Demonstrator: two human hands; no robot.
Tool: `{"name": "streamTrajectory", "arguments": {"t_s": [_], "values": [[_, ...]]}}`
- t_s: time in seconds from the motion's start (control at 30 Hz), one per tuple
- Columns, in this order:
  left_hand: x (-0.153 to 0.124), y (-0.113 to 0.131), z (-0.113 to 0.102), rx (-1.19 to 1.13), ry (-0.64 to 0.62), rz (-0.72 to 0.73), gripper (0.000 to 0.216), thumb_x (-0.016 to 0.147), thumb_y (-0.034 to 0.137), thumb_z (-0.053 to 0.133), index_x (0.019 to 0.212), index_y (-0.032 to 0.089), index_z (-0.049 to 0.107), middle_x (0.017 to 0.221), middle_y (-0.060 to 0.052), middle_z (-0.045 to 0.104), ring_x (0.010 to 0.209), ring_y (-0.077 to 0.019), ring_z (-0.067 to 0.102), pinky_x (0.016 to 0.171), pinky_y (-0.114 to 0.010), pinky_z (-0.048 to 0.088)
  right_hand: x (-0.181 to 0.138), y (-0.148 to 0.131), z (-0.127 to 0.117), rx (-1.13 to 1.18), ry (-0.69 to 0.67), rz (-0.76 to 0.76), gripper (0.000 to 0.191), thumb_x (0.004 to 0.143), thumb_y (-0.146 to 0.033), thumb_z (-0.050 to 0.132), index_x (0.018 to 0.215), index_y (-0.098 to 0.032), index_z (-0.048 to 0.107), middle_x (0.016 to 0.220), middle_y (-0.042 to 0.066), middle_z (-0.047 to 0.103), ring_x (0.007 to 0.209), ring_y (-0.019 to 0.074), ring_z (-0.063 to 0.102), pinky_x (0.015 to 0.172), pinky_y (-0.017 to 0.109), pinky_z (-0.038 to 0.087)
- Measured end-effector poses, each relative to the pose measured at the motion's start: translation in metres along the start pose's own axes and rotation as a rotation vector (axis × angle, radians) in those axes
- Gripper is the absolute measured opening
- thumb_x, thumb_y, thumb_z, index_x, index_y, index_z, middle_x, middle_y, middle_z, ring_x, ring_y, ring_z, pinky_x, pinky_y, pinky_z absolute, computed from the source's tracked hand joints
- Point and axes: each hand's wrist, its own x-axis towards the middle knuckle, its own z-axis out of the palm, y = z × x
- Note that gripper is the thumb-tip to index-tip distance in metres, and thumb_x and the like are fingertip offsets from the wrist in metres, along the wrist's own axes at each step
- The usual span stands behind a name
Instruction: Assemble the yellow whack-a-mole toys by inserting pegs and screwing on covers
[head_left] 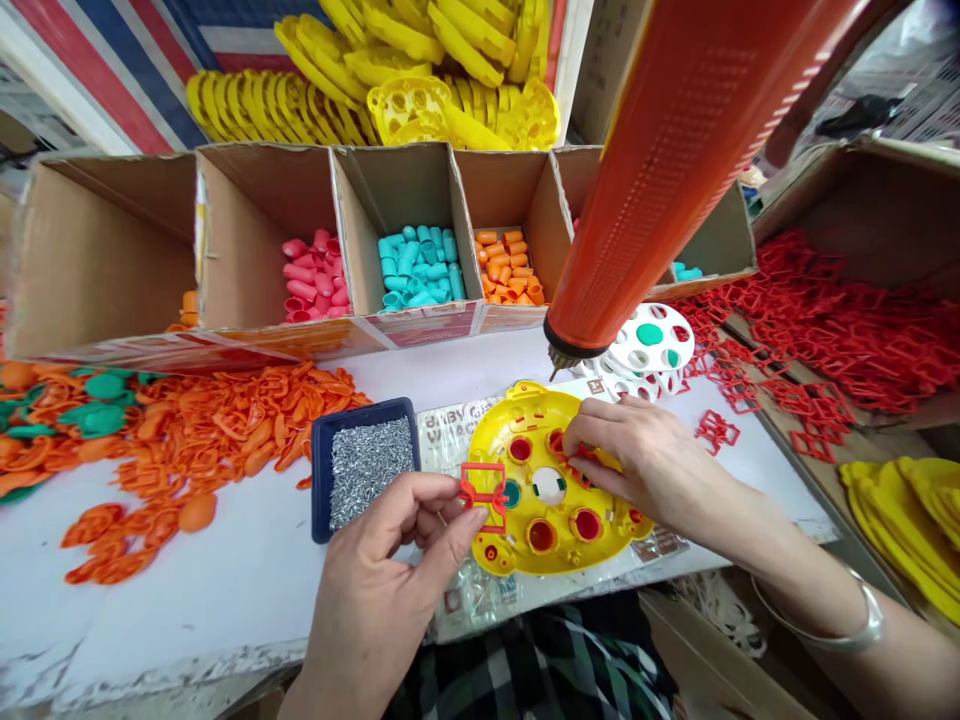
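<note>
Our left hand pinches a red plastic frame over the left edge of a yellow toy panel, while our right hand grips its right side.

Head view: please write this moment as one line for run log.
left hand: holds red plastic frame | right hand: on yellow plastic toy panel | near: navy tray of small screws | above: orange hanging electric screwdriver

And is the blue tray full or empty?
The blue tray is full: small silver metal pieces cover its whole bottom.
</note>
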Motion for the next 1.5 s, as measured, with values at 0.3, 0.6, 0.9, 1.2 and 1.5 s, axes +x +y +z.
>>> {"name": "streamTrajectory", "arguments": {"t_s": [0.3, 0.6, 0.9, 1.2, 1.5], "values": [[0.003, 0.003, 0.000, 0.074, 0.007, 0.031, 0.008, 0.083, 0.028, 0.069, 0.079, 0.024, 0.063, 0.062, 0.008, 0.064, 0.051, -0.0088, 0.058, 0.051, -0.017, 0.047, -0.003, -0.003, 0.000, 0.044, 0.050, 0.007, 0.005, 0.093, -0.021, 0.059, 0.089, -0.019, 0.061, 0.086, 0.003, 0.064, 0.072, 0.0172, 0.059, 0.066, 0.030, 0.038], [0.009, 0.008, 0.001, 0.236, 0.010, 0.192, 0.001, 0.086, 0.022, 0.066, 0.085, 0.022, 0.066, 0.064, 0.008, 0.061, 0.047, -0.0074, 0.051, 0.049, -0.018, 0.043, -0.006, 0.003, 0.001, -0.046, 0.077, 0.046, 0.005, 0.090, -0.018, 0.064, 0.087, -0.021, 0.061, 0.083, 0.001, 0.063, 0.069, 0.0181, 0.056, 0.066, 0.033, 0.037], [0.029, 0.022, 0.015, 0.561, -0.173, 0.299, 0.007, 0.088, 0.019, 0.065, 0.084, 0.015, 0.069, 0.072, 0.000, 0.065, 0.064, -0.0179, 0.066, 0.058, -0.030, 0.049, -0.027, 0.003, -0.017, 0.143, 0.171, 0.111, 0.009, 0.097, -0.021, 0.055, 0.089, -0.022, 0.059, 0.084, 0.001, 0.060, 0.069, 0.0153, 0.051, 0.064, 0.029, 0.036], [0.035, 0.025, 0.023, 0.673, -0.255, 0.206, 0.010, 0.088, 0.023, 0.066, 0.081, 0.016, 0.067, 0.074, -0.002, 0.067, 0.066, -0.0206, 0.067, 0.057, -0.033, 0.047, -0.052, 0.013, -0.015, 0.227, 0.213, 0.182, 0.009, 0.096, -0.020, 0.055, 0.089, -0.022, 0.059, 0.083, 0.000, 0.059, 0.073, 0.0135, 0.055, 0.064, 0.026, 0.040], [0.037, 0.024, 0.020, 0.614, -0.174, 0.273, 0.006, 0.087, 0.022, 0.068, 0.084, 0.017, 0.067, 0.074, 0.001, 0.067, 0.065, -0.0186, 0.067, 0.056, -0.030, 0.045, -0.071, 0.018, -0.012, 0.287, 0.228, 0.237, 0.012, 0.097, -0.025, 0.054, 0.088, -0.023, 0.061, 0.081, 0.002, 0.060, 0.069, 0.0128, 0.054, 0.053, 0.021, 0.043]]}}
